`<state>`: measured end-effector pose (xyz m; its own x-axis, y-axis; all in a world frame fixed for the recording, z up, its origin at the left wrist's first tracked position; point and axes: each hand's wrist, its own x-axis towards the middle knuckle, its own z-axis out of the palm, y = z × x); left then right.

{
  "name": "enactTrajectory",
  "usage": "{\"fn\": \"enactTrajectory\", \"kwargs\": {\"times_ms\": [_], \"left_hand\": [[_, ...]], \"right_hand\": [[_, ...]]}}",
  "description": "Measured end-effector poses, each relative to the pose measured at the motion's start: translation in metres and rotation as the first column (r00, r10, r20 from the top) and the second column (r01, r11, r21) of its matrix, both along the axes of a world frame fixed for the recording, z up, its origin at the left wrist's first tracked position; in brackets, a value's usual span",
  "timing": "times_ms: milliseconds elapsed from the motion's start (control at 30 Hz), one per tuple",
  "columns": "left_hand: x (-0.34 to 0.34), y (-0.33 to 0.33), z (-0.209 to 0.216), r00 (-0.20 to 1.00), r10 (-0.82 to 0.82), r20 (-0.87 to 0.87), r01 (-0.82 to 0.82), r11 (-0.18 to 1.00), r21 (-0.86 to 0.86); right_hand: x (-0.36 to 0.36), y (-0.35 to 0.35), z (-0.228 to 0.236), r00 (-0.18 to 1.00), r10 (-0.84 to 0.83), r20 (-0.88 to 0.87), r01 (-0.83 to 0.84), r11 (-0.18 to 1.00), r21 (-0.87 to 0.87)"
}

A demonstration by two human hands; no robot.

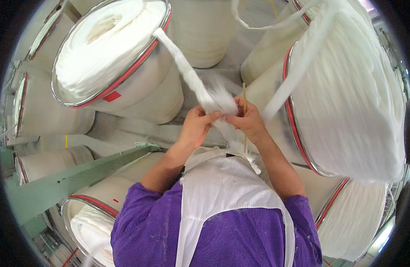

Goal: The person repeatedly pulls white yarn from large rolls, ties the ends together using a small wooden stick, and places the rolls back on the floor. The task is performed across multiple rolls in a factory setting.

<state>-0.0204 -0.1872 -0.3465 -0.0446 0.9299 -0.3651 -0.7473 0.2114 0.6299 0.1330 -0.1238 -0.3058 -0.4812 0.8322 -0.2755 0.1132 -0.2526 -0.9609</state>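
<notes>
A thick white fibre sliver (187, 73) comes down from the rim of the tall can (147, 91) at the upper left to my hands, its fibres fanned out and fluffy there. My left hand (196, 125) pinches the sliver between thumb and fingers. Close beside it, my right hand (250, 121) is closed on the sliver too, thumb tips nearly meeting. A thin wooden stick (244, 91) stands upright along the right hand's fingers, seemingly held there. Just right of that hand, a second sliver (298, 73) hangs down from the piled can at the right.
Large cans with red-banded metal rims crowd around me. White coils (76, 66) fill the upper-left one; a bulging sliver heap (352, 102) overflows at the right. A green metal beam (71, 178) runs along the lower left. Grey floor (125, 131) shows between the cans.
</notes>
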Motion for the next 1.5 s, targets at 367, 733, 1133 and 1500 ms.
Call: {"fn": "enactTrajectory", "kwargs": {"times_ms": [367,733,1133,1500], "left_hand": [[-0.007,0.009,-0.021,0.993,-0.065,0.094,0.061,0.997,0.045],[0.020,0.023,0.043,0.978,0.186,-0.096,-0.142,0.926,0.350],[0.013,0.027,0.080,0.997,-0.029,-0.072,0.047,0.962,0.269],[0.011,0.026,0.075,0.931,-0.177,-0.319,0.257,0.938,0.231]], "right_hand": [[0.010,0.005,0.012,0.996,-0.084,0.011,0.083,0.996,0.034],[0.003,-0.003,0.027,0.995,-0.044,0.091,0.025,0.979,0.203],[-0.024,0.043,0.158,0.954,0.283,-0.097,-0.253,0.936,0.243],[-0.080,0.078,0.138,0.858,0.419,0.298,-0.499,0.818,0.287]]}}
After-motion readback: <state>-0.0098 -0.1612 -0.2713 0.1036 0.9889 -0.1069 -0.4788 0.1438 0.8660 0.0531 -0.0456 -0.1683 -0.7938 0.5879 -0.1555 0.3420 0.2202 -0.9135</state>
